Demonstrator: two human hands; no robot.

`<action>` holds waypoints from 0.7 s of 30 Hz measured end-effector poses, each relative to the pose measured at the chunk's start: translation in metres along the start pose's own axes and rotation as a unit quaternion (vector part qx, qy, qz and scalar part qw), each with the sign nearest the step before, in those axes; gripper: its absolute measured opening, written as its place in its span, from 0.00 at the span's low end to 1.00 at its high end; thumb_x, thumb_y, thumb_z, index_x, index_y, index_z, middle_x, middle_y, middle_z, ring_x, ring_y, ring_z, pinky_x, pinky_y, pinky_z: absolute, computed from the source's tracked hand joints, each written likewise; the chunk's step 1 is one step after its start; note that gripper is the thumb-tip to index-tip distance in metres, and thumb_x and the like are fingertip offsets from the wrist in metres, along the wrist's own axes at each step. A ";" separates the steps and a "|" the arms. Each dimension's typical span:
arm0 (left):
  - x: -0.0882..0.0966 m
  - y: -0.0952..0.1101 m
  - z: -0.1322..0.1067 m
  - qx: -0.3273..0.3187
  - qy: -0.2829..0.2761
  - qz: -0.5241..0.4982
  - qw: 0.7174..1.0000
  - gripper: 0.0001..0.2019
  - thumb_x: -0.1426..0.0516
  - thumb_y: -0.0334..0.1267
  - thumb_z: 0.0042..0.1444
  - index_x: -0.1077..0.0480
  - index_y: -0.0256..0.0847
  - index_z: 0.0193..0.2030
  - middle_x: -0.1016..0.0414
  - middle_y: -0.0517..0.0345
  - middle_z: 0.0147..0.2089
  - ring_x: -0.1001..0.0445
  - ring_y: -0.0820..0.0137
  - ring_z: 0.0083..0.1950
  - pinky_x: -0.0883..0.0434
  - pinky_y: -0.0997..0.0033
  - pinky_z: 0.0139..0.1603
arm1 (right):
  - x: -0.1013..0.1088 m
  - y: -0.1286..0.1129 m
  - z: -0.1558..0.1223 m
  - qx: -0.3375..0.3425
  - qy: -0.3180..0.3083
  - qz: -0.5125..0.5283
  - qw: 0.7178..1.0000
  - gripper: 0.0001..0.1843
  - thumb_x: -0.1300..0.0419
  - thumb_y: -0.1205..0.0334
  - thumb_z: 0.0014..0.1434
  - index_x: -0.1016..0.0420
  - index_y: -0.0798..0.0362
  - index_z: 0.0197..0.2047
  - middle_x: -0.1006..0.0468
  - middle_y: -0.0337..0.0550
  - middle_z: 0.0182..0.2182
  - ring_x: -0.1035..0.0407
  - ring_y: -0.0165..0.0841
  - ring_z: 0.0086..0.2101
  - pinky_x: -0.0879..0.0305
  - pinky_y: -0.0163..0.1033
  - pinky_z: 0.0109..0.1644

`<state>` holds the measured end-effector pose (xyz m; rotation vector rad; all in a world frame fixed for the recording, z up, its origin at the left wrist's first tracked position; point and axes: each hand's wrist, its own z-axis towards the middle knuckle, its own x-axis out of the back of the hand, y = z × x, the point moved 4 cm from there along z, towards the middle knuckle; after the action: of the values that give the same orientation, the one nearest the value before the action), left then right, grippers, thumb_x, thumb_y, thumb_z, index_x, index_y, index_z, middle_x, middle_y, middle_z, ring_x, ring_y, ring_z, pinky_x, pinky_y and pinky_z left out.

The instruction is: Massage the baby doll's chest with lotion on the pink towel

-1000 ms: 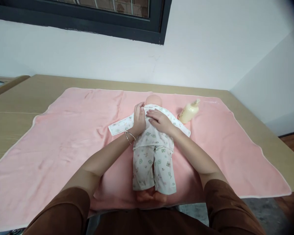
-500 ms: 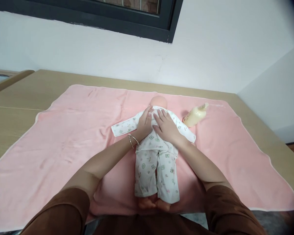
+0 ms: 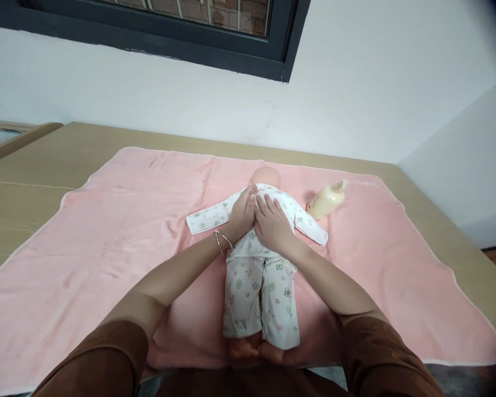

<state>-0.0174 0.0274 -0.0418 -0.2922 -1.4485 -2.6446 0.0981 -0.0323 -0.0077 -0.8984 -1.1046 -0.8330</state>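
A baby doll [image 3: 279, 298] in a white patterned top and trousers lies stretched out on a pink blanket [image 3: 140, 204], its bald head away from me and its feet towards me. Its back seems to face up, though the head shows too little to be sure. My left hand [image 3: 243, 212] rests on the left side of the doll's upper body, fingers extended, a bangle on the wrist. Flat on the middle of the torso lies my right hand [image 3: 273, 223], its fingers slightly spread. The two hands touch or nearly touch. Neither grasps anything.
A cream pump bottle [image 3: 326, 199] lies on its side on the blanket, right of the doll's head. Beneath the blanket is a wooden table [image 3: 95, 138], set against a white wall [image 3: 334, 99]. A dark window frame [image 3: 231, 60] is above.
My right hand has slid down and left along the doll's torso, closer to my left hand. The left hand stays in nearly the same place. The view has tilted slightly up.
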 end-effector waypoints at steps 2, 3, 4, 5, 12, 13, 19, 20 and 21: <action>0.001 0.000 0.000 -0.006 0.003 0.015 1.000 0.32 0.59 0.61 0.74 0.30 0.37 0.64 0.23 0.39 0.65 0.24 0.57 0.67 0.29 0.50 0.71 | 0.000 0.003 0.005 0.068 -0.012 0.017 0.997 0.31 0.48 0.62 0.71 0.36 0.56 0.75 0.41 0.53 0.76 0.54 0.51 0.76 0.63 0.63 0.80; 0.002 0.001 0.000 -0.011 0.005 0.023 1.000 0.32 0.60 0.60 0.74 0.30 0.38 0.63 0.23 0.40 0.64 0.24 0.57 0.66 0.29 0.50 0.71 | 0.001 0.010 0.009 0.091 -0.022 0.031 0.995 0.29 0.47 0.61 0.71 0.34 0.52 0.74 0.39 0.48 0.75 0.53 0.49 0.76 0.62 0.63 0.80; 0.002 0.002 0.000 -0.017 0.007 0.030 0.999 0.31 0.60 0.60 0.74 0.29 0.38 0.63 0.22 0.40 0.63 0.24 0.57 0.66 0.28 0.50 0.70 | 0.002 0.019 0.014 0.102 -0.028 0.047 0.993 0.28 0.47 0.59 0.72 0.32 0.48 0.73 0.38 0.45 0.75 0.52 0.47 0.76 0.61 0.63 0.80; 0.003 0.003 0.000 -0.022 0.007 0.037 0.999 0.31 0.60 0.59 0.75 0.29 0.38 0.62 0.22 0.40 0.63 0.23 0.57 0.65 0.28 0.50 0.69 | 0.004 0.028 0.018 0.100 -0.030 0.060 0.993 0.27 0.48 0.57 0.73 0.32 0.46 0.72 0.39 0.43 0.75 0.53 0.46 0.76 0.59 0.63 0.79; 0.000 0.006 0.002 -0.030 -0.009 0.105 0.994 0.24 0.57 0.49 0.75 0.27 0.38 0.59 0.21 0.42 0.62 0.23 0.59 0.65 0.28 0.49 0.70 | 0.008 0.044 0.016 -0.103 0.005 0.022 0.994 0.35 0.53 0.50 0.76 0.44 0.63 0.77 0.45 0.62 0.76 0.50 0.50 0.75 0.53 0.57 0.78; 0.000 0.006 0.002 -0.028 -0.012 0.126 0.992 0.23 0.56 0.49 0.75 0.26 0.38 0.58 0.21 0.42 0.63 0.24 0.58 0.66 0.29 0.49 0.72 | 0.008 0.037 0.011 -0.133 0.003 0.005 0.991 0.36 0.54 0.50 0.76 0.45 0.66 0.77 0.44 0.67 0.76 0.49 0.52 0.75 0.51 0.57 0.77; 0.001 0.004 -0.002 -0.044 0.008 0.170 0.984 0.28 0.61 0.49 0.76 0.24 0.38 0.57 0.20 0.43 0.61 0.25 0.59 0.67 0.32 0.48 0.74 | 0.009 -0.003 -0.013 -0.110 -0.009 -0.059 0.992 0.35 0.52 0.54 0.75 0.46 0.65 0.78 0.49 0.70 0.77 0.53 0.61 0.75 0.51 0.63 0.75; 0.002 0.004 -0.003 -0.046 0.012 0.162 0.986 0.29 0.63 0.50 0.77 0.25 0.38 0.58 0.20 0.43 0.61 0.25 0.60 0.67 0.31 0.48 0.74 | 0.009 -0.004 -0.012 -0.075 -0.006 -0.057 0.996 0.34 0.51 0.55 0.75 0.44 0.60 0.78 0.50 0.66 0.77 0.55 0.61 0.76 0.54 0.65 0.76; 0.002 0.004 -0.003 -0.047 0.014 0.154 0.987 0.30 0.64 0.51 0.77 0.25 0.38 0.58 0.20 0.43 0.61 0.24 0.60 0.67 0.31 0.48 0.73 | 0.008 -0.002 -0.010 -0.038 -0.007 -0.048 0.998 0.33 0.51 0.56 0.74 0.42 0.56 0.78 0.49 0.60 0.78 0.57 0.60 0.76 0.57 0.66 0.77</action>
<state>-0.0192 0.0229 -0.0400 -0.4464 -1.1640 -2.4587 0.1015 -0.0432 -0.0014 -0.9201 -1.1417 -0.9541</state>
